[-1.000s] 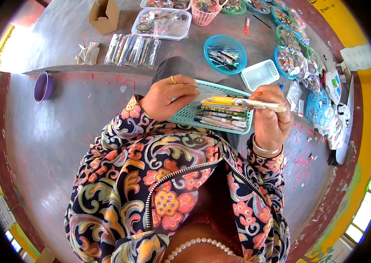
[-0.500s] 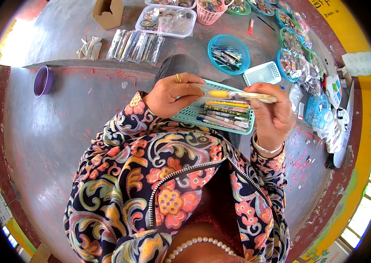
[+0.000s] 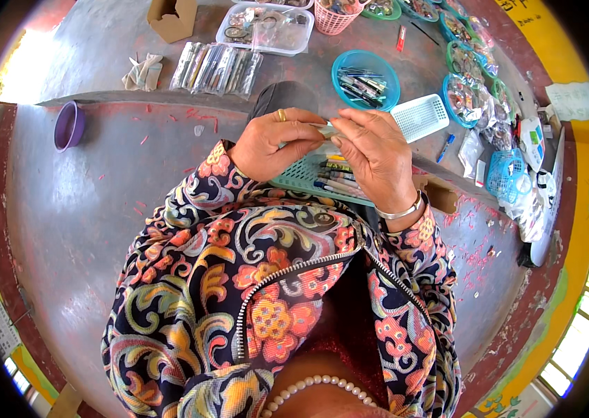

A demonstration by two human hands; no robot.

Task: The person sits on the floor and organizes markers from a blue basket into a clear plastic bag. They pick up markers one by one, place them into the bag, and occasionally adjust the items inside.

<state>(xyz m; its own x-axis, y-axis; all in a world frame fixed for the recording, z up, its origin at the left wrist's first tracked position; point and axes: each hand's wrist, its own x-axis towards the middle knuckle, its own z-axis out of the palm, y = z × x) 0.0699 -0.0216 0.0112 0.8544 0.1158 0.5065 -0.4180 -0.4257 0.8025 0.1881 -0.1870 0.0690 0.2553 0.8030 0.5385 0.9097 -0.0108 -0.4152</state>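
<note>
My left hand (image 3: 277, 146) is closed, its fingertips pinching a small whitish, see-through plastic sleeve (image 3: 327, 130). From the other side, my right hand (image 3: 378, 153) meets it, thumb and fingers bent and pressed together at the same piece. The yellow-and-white pen seen earlier is hidden now, probably behind the right hand. Just beneath both hands, a light green perforated basket (image 3: 301, 177) rests on my lap. Several pens (image 3: 339, 182) with patterned, yellow and pinkish barrels lie in it, partly covered by my right hand.
Ahead on the raised ledge are bagged pens (image 3: 216, 70), a blue bowl of pens (image 3: 366, 78), a white perforated basket (image 3: 420, 118) and a clear tub (image 3: 264, 29). Filled baskets (image 3: 463, 63) line the right. A blue marker (image 3: 445, 148) lies nearer; a purple bowl (image 3: 69, 127) stands left.
My right hand has moved left and turned over, its fingertips now meeting those of my left hand. The pen it held has gone out of sight. My left hand has barely moved.
</note>
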